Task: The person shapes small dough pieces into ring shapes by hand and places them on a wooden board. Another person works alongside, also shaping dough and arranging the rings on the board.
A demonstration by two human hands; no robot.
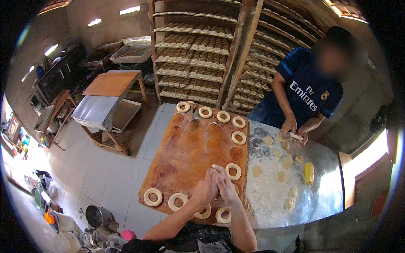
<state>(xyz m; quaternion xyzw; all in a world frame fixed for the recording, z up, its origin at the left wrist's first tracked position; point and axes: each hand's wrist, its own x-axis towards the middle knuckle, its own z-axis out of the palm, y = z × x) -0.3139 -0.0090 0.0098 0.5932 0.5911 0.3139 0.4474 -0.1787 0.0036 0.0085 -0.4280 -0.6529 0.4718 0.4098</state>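
Observation:
Over the near right part of the orange-brown wooden board, my left hand and my right hand are pressed together, palm to palm. Whatever lies between them, if anything, is hidden. White flour dusts the fingers. Rings of pale dough lie along the board's edges. One dough ring sits just beyond my right hand, and another ring is partly covered by my left forearm. Further rings rest at the near left, including a dough ring in the corner, and along the far edge.
A floured metal table adjoins the board, bearing several dough discs and a yellow packet. Across it, a co-worker handles a piece of dough. Racks of filled trays stand behind; pots sit at the lower left.

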